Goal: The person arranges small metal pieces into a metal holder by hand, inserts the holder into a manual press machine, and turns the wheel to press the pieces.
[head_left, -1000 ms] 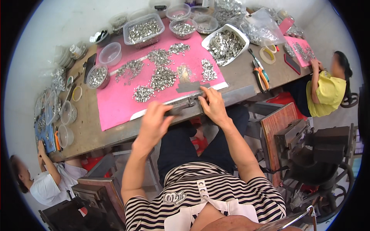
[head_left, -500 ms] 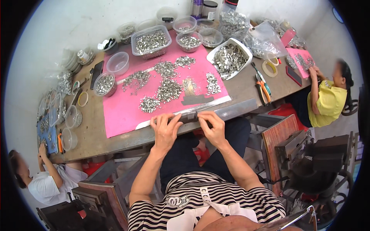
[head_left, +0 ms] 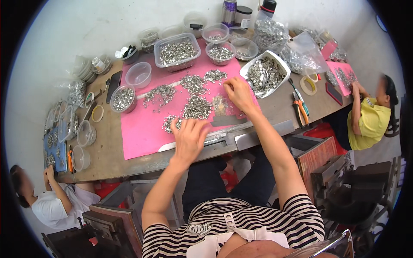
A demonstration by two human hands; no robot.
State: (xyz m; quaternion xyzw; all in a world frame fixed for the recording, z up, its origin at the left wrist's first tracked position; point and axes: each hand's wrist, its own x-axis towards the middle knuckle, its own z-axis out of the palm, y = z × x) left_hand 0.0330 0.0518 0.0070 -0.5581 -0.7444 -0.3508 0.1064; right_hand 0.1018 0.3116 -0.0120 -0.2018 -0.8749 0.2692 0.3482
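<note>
My left hand (head_left: 188,139) is over the near edge of the pink sheet (head_left: 142,137), its fingers apart, with the tips beside a small heap of silvery metal pieces (head_left: 169,124). Farther to the right, my right hand (head_left: 241,95) bends down over the sheet with thumb and fingers drawn together. Anything between those fingertips is too small to make out. It covers most of a small heap of pieces there. A dark grey flat strip (head_left: 226,121) lies on the sheet between my hands. Along the table's near edge, a narrow metal bar (head_left: 214,140) rests between my forearms.
Larger heaps of metal pieces (head_left: 197,107) spread over the sheet. Behind stand a filled clear tub (head_left: 177,50) and a white tray (head_left: 266,77). Pliers (head_left: 300,109) and tape (head_left: 308,86) lie right. Co-workers in yellow (head_left: 369,122) and white (head_left: 53,200) sit at either side.
Both hands have left the dark bar at the table edge. My right hand has moved far forward over the sheet; my left has come slightly forward to the near heap.
</note>
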